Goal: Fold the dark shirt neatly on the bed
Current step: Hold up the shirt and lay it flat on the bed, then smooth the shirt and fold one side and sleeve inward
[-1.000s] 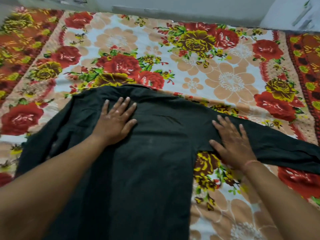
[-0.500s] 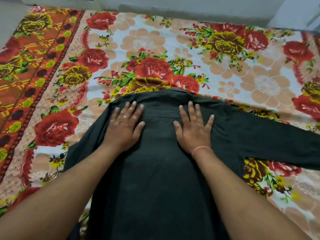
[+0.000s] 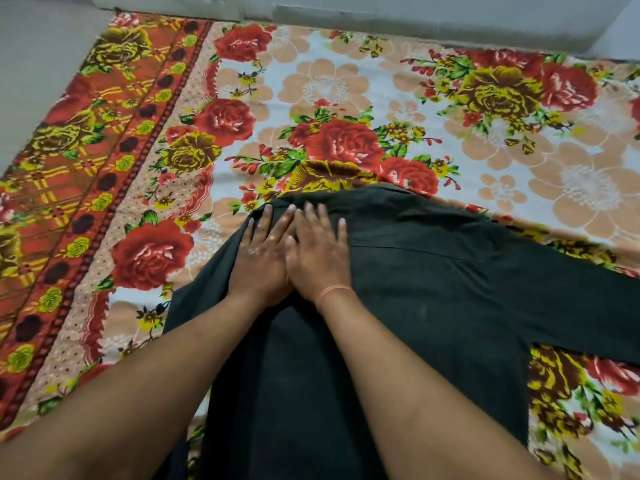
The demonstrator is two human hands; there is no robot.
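Two bare hands, the left hand (image 3: 261,261) & the right hand (image 3: 320,254), lie flat side by side on a dark greenish-black fabric shirt (image 3: 433,306) spread on a bed (image 3: 346,39) w/ a bright floral sheet (image 3: 502,188).

L hand: fingers straight & slightly spread, fingertips at the shirt's top-left shoulder edge. R hand: just beside it, thumb sides touching, fingers also straight & pressed on the cloth. Both are spread wide and flat, gripping nothing. A thin orange-pink thread band (image 3: 334,292) circles the right wrist.

The shirt runs from just past the fingertips down under both forearms to the bottom of the view. Its collar (image 3: 384,192) sits just up & to the right of the R hand. One long sleeve (image 3: 588,299) stretches flat well to the right of the R hand, off the frame edge. Left of the L hand the shirt's side edge slants toward the near left; can't tell if a sleeve is tucked there.

Sheet pattern: red & yellow-brown roses, peach blooms on white. An orange patterned border (image 3: 86,161) lies well left of the L hand. A grey wall (image 3: 415,15) stands far past the fingertips.
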